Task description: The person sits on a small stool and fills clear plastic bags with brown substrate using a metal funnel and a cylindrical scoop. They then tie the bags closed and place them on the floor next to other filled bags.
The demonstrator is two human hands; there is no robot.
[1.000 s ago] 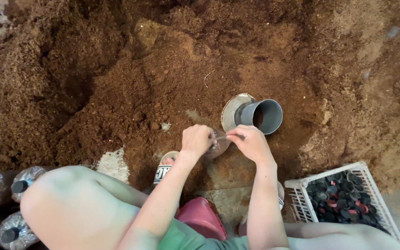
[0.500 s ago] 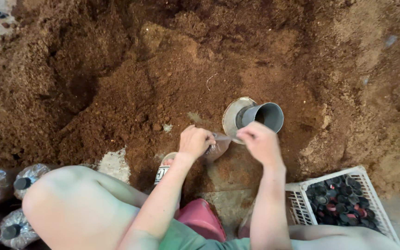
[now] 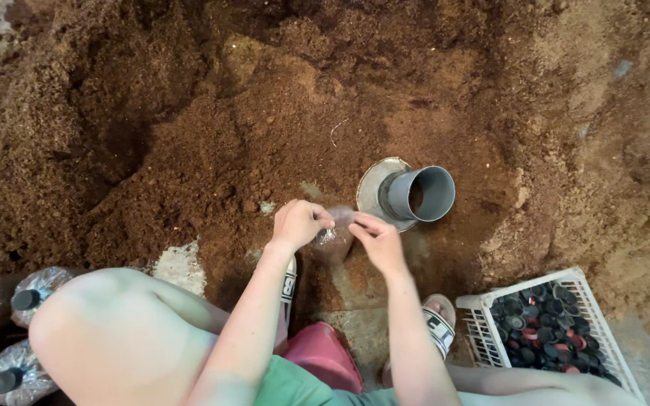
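My left hand (image 3: 299, 223) and right hand (image 3: 376, 242) both pinch the top of one clear plastic bag (image 3: 332, 239) part-filled with brown substrate, standing on the ground between my feet. Just beyond it lies one grey pipe funnel (image 3: 411, 193) on the big substrate heap (image 3: 189, 113). One white crate (image 3: 483, 316) of dark caps sits right; four filled capped bags (image 3: 35, 289) lie left

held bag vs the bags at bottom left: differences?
The held bag is between both hands, its clear top open and pinched; the left bags lie untouched. The left bags are capped with black plugs; the held bag has none. The held bag stands upright; the left bags lie on their sides. Both are clear plastic packed with brown substrate.
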